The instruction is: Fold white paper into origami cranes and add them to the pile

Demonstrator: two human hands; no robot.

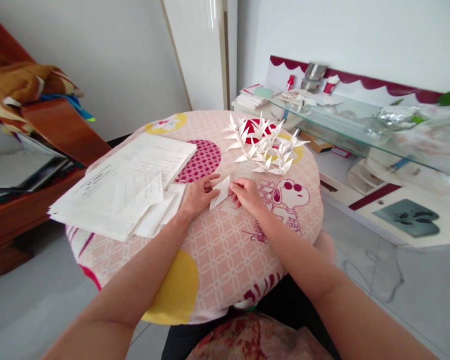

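A small white folded paper [220, 193], long and diamond-shaped with a crease down its middle, sits between my hands on the round table. My left hand [199, 196] holds its left side, thumb on the paper and fingers bent over it. At the right edge, my right hand [246, 194] is closed in a pinch, its fingertips against the paper; the exact grip is partly hidden. Beyond my hands stands a cluster of white paper cranes [262, 145], several in number, with pointed wings and necks.
Printed paper sheets [97, 187] lie stacked on the left of the patterned tablecloth [225, 255], with smaller white slips [159, 212] at their edge. A glass shelf [345, 127] with cups and plastic bags stands at right. On the left is a wooden chair [60, 132] holding cloth.
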